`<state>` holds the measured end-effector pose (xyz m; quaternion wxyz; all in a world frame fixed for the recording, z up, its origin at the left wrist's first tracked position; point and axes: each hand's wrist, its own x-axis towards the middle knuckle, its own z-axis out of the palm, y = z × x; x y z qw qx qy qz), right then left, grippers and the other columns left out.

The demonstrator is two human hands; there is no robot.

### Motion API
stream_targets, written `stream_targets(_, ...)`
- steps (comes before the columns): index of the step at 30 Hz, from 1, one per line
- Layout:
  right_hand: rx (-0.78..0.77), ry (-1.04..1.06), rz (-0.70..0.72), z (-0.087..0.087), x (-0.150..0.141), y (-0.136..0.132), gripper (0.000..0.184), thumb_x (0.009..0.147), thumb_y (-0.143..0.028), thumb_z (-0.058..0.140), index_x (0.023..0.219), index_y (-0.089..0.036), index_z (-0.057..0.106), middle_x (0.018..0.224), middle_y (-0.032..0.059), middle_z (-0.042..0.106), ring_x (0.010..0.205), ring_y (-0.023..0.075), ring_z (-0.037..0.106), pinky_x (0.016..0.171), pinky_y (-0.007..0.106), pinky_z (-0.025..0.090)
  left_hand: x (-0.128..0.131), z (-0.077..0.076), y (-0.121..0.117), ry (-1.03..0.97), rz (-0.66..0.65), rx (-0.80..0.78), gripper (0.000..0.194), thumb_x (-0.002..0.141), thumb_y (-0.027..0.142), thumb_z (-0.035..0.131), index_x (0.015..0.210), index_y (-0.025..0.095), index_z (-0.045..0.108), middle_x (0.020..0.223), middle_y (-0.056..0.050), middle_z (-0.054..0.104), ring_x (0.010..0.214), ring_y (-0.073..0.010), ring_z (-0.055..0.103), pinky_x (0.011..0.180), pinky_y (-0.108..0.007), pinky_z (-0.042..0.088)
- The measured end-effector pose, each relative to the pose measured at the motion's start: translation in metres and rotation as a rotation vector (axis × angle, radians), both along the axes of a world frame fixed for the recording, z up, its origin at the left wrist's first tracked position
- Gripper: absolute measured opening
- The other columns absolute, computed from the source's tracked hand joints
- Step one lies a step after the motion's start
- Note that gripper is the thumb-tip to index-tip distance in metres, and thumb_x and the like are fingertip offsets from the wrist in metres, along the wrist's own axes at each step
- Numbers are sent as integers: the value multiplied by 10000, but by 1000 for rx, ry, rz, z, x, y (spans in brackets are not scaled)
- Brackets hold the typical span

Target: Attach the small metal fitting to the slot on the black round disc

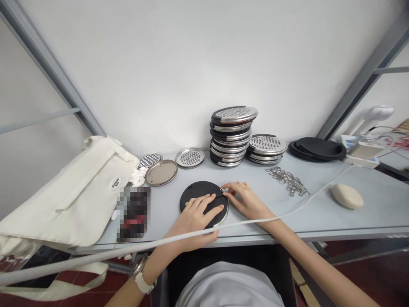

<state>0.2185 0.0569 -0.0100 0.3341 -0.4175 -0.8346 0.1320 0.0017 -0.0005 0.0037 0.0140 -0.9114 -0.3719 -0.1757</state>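
A round black disc (200,187) lies on the grey desk in front of me, with a light green and white edge showing at its lower right. My left hand (196,217) rests flat across it, fingers spread. At the disc's right rim, my right hand (244,198) pinches a small shiny metal hook (221,190) between thumb and forefinger. Where the hook meets the disc is too small to make out. To the right of that hand is a loose heap of similar metal hooks (289,181).
Behind stand a tall stack of round graters (231,138) and a shorter stack (267,147). Black discs (316,149) and a beige oval object (347,196) lie right; a cream bag (76,192), metal dish (161,172) and loose grater plate (190,157) left. A white cable (179,236) crosses before me.
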Motion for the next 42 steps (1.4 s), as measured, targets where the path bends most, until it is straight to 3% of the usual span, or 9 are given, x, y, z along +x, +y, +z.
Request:
stream_targets(9, -125, 128, 3, -2, 0, 0, 232, 889, -246, 510, 1076, -171, 626, 815, 62, 688, 743, 184, 641, 712, 317, 520, 0, 0, 0, 7, 3, -15, 532, 809, 298, 561, 1330, 248, 469, 1434, -95, 386, 1300, -277, 365, 1021, -445, 338)
stream_targets(19, -125, 135, 29, 1, -2, -2, 261, 899, -211, 483, 1115, -189, 627, 945, 81, 690, 768, 177, 638, 708, 307, 527, -1, -1, 0, 13, -3, -16, 534, 811, 301, 556, 1334, 246, 463, 1442, -99, 375, 1306, -281, 356, 1019, -450, 335)
stream_targets(42, -128, 165, 76, -2, -2, -2, 310, 919, -149, 434, 1200, -196, 557, 953, 75, 621, 799, 169, 603, 743, 304, 508, 0, 0, 0, 17, 5, -10, 522, 813, 308, 558, 1324, 244, 470, 1434, -95, 386, 1301, -274, 360, 1020, -439, 336)
